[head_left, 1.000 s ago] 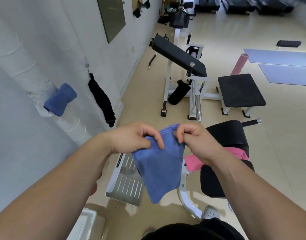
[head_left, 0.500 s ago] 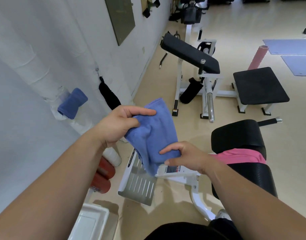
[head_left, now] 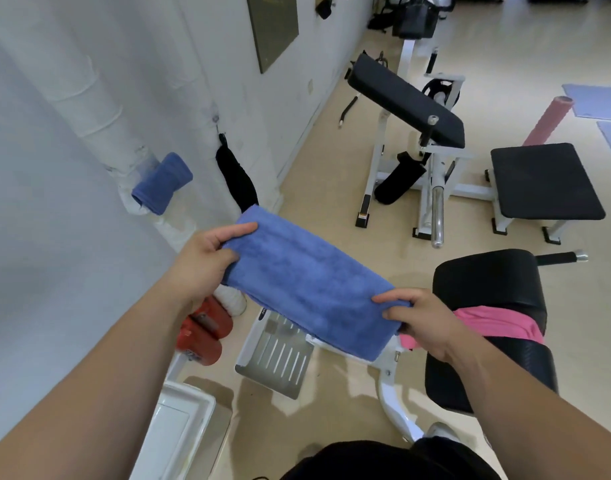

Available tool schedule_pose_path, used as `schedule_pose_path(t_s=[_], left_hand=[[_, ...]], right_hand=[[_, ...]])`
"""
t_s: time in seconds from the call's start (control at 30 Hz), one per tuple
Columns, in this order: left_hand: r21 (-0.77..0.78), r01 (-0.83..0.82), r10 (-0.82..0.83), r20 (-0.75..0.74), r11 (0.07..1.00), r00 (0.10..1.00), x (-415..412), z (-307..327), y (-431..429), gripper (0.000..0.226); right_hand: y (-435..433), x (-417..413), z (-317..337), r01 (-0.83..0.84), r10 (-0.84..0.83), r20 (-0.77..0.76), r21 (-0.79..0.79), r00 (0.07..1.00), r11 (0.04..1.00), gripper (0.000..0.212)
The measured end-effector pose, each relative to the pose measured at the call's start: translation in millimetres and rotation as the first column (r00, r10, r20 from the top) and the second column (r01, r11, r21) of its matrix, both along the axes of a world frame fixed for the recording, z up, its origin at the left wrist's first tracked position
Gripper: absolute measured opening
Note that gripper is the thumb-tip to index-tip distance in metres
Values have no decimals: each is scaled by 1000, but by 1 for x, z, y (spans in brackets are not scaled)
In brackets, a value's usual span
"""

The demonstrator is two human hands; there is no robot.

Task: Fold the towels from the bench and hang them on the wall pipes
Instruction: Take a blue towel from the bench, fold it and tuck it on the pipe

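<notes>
A folded blue towel (head_left: 307, 285) is stretched flat in the air between my hands. My left hand (head_left: 203, 261) pinches its upper left end, and my right hand (head_left: 421, 320) pinches its lower right end. A pink towel (head_left: 498, 323) lies on the black padded bench (head_left: 487, 282) under my right wrist. Another blue towel (head_left: 162, 183) hangs folded over the white wrapped wall pipe (head_left: 89, 109) at the left. A black towel (head_left: 236, 178) hangs from the wall just right of it.
Red cylinders (head_left: 203, 330) lie on the floor by the wall. A metal footplate (head_left: 276, 358) sits below the towel. A white-framed curl bench (head_left: 408, 102) and black seat (head_left: 543, 181) stand behind, with a pink foam roller (head_left: 546, 121) and mats beyond.
My hands moved apart, the left up toward the wall and the right down toward the bench. The bunched towel is now pulled out flat into a long folded strip.
</notes>
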State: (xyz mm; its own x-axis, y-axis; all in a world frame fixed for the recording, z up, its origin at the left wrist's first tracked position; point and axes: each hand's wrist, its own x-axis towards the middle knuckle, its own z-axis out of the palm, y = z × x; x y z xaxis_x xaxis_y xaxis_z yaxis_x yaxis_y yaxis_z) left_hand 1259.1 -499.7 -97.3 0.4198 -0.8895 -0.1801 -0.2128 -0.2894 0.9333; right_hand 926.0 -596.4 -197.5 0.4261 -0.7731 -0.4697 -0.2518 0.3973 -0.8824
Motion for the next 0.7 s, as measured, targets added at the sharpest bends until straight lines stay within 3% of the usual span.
schedule_pose_path(t_s=[0.13,0.3,0.5,0.7], left_hand=[[134,-9,3,48,991,999,-5,-35,17,60],[121,-42,53,-86,992,995,-32,-35,26,60],[85,48,-40,-95,995,995,-44,-49,31,62],[8,257,-257,78,966,963,-79,-62,34,67]], right_hand=[[-1,-7,7,143,-145,83,36,986,989,34],[4,-4,26,169,-178,106,92,978,981,34],[11,14,34,111,-123,-103,-115,987,987,40],[25,47,47,22,-66,-162,-263,985,964,41]])
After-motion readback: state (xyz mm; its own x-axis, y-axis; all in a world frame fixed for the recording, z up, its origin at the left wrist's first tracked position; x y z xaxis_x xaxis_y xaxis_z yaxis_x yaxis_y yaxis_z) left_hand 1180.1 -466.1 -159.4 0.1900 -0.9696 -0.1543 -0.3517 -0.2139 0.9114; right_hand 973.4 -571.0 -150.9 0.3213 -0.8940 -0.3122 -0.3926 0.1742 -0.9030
